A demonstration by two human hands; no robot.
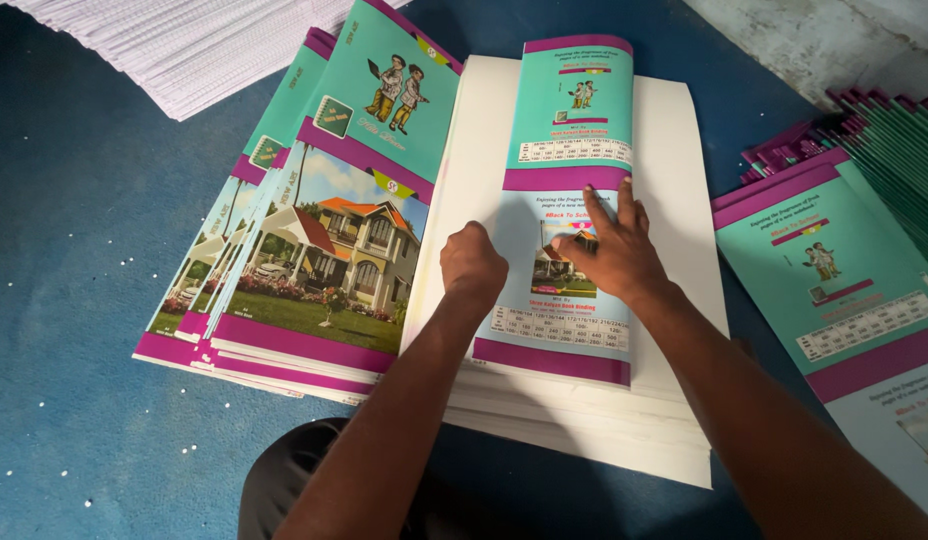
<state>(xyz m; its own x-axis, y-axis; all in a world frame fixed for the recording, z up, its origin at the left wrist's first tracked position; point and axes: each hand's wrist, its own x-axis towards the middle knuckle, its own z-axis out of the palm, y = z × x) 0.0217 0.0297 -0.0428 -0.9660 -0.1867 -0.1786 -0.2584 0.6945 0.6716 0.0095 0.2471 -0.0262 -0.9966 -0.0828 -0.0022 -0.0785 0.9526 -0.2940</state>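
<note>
The right hand [616, 250] lies flat, fingers spread, pressing down on a printed cover sheet [569, 210] in teal, magenta and pale blue; it grips nothing. The left hand [473, 265] is curled into a loose fist, knuckles bearing on the sheet's left edge, and whether it pinches anything cannot be told. The sheet lies on a thick stack of white paper [684, 330] on the blue floor [84, 300]. It looks thin, light, glossy and easily creased, so it is probably best lifted by an edge or corner. Finished notebooks [314, 250] with a house picture fan out to the left, more covers [844, 290] lie to the right, and loose white sheets [194, 45] sit beyond.
</note>
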